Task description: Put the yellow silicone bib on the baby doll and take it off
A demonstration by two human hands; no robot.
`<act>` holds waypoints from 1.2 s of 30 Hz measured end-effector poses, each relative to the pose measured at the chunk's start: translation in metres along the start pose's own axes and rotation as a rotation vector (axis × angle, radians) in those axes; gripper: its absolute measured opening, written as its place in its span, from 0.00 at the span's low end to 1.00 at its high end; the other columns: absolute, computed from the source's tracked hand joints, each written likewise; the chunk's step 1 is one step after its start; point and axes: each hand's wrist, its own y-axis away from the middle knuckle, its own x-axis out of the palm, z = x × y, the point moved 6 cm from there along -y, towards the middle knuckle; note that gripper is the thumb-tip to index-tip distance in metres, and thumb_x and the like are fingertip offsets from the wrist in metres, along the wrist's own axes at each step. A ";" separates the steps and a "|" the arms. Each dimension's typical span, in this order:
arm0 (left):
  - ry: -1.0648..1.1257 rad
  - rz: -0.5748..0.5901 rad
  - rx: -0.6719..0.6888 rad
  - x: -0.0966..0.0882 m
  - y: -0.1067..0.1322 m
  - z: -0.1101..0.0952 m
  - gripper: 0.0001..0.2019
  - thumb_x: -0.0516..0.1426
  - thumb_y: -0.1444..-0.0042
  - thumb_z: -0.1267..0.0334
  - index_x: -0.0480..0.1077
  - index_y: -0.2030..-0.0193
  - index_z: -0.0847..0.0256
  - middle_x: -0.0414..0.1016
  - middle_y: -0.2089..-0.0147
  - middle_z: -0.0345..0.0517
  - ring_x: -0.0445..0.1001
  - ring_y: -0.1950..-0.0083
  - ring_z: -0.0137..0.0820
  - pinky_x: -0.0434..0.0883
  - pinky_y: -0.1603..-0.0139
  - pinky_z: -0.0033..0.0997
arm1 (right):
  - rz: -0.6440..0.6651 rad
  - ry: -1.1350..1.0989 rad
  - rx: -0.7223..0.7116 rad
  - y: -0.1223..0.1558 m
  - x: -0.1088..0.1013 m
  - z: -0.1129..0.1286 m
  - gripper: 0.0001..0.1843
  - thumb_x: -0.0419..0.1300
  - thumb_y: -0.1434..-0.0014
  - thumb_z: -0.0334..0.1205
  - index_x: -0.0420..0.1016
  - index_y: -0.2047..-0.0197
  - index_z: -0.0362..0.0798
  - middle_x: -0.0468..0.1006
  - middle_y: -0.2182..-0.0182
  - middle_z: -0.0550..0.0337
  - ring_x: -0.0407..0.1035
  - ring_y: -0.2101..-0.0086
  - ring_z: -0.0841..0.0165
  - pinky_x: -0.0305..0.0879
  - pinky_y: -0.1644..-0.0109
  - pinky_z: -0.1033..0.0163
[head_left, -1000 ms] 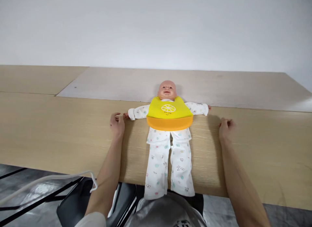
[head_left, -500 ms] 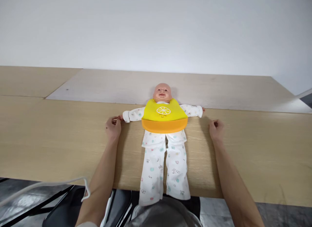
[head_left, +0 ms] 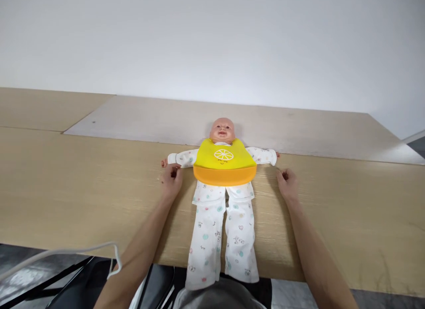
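Observation:
A baby doll (head_left: 222, 129) lies on its back with both arms stretched sideways. It wears white patterned pyjamas (head_left: 206, 238) and a yellow silicone bib (head_left: 212, 152) with a citrus-slice print and an orange catch pocket (head_left: 225, 177). Just below the doll's sleeve on the left is my left hand (head_left: 171, 181), its fingers curled in and their tips close to the cuff; whether they touch the cloth I cannot tell. My right hand (head_left: 287, 184) is loosely fisted on the other side, a little below the other cuff and apart from it, with nothing visible in it.
The doll rests on a wooden table (head_left: 109, 185), its trouser legs reaching past the front edge. A pale wall (head_left: 212, 43) stands behind. At lower left, a white cable (head_left: 76, 249) hangs near my left forearm, with a black chair (head_left: 83, 284) below.
My left hand has moved right, from the doll's hand to just under its sleeve. My right hand has shifted slightly left, toward the other cuff. The view has tilted a little.

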 end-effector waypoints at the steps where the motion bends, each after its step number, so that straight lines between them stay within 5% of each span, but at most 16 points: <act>1: -0.030 0.031 0.048 0.006 0.004 -0.005 0.05 0.54 0.46 0.66 0.67 0.62 0.58 0.62 0.79 0.33 0.61 0.76 0.26 0.61 0.71 0.28 | 0.004 0.004 -0.002 0.000 0.000 0.001 0.20 0.54 0.48 0.56 0.58 0.77 0.48 0.59 0.81 0.64 0.54 0.76 0.72 0.51 0.72 0.64; 6: -0.160 0.116 0.324 0.024 0.013 -0.023 0.12 0.54 0.46 0.67 0.69 0.55 0.60 0.68 0.76 0.35 0.66 0.77 0.26 0.65 0.71 0.26 | 0.053 0.065 -0.039 0.003 0.005 0.007 0.21 0.53 0.48 0.57 0.60 0.76 0.47 0.62 0.80 0.63 0.56 0.76 0.72 0.52 0.70 0.64; 12: -0.352 0.149 0.605 0.027 0.022 -0.040 0.18 0.54 0.46 0.71 0.70 0.48 0.58 0.74 0.57 0.50 0.75 0.66 0.30 0.71 0.67 0.28 | 0.086 0.124 -0.093 0.004 0.008 0.008 0.22 0.52 0.46 0.58 0.60 0.77 0.47 0.63 0.80 0.63 0.55 0.76 0.72 0.52 0.70 0.64; 18: -0.262 0.043 0.676 0.023 0.029 -0.044 0.16 0.55 0.45 0.72 0.71 0.49 0.57 0.68 0.57 0.49 0.72 0.63 0.30 0.72 0.66 0.28 | 0.102 0.117 -0.074 0.004 0.009 0.006 0.19 0.53 0.47 0.54 0.61 0.77 0.48 0.63 0.80 0.63 0.57 0.76 0.71 0.53 0.69 0.63; 25: -0.080 0.036 0.442 0.020 0.022 -0.043 0.27 0.51 0.57 0.78 0.67 0.48 0.56 0.69 0.54 0.50 0.70 0.63 0.32 0.72 0.66 0.33 | 0.099 0.097 -0.055 0.003 0.011 0.000 0.19 0.54 0.46 0.56 0.61 0.75 0.48 0.64 0.79 0.63 0.57 0.76 0.70 0.54 0.69 0.63; 30: 0.192 -0.070 0.043 0.007 -0.015 -0.040 0.18 0.51 0.57 0.73 0.68 0.57 0.55 0.72 0.58 0.48 0.72 0.58 0.37 0.72 0.57 0.39 | 0.112 0.032 -0.051 0.003 0.012 -0.002 0.20 0.54 0.45 0.58 0.66 0.68 0.47 0.70 0.75 0.61 0.62 0.73 0.69 0.59 0.66 0.62; 36: 0.251 0.136 -0.198 0.056 -0.084 -0.044 0.13 0.55 0.55 0.62 0.73 0.62 0.60 0.77 0.59 0.49 0.75 0.58 0.36 0.72 0.58 0.36 | 0.100 0.009 -0.040 0.005 0.010 0.003 0.17 0.54 0.45 0.55 0.68 0.67 0.48 0.72 0.73 0.58 0.65 0.71 0.66 0.61 0.63 0.58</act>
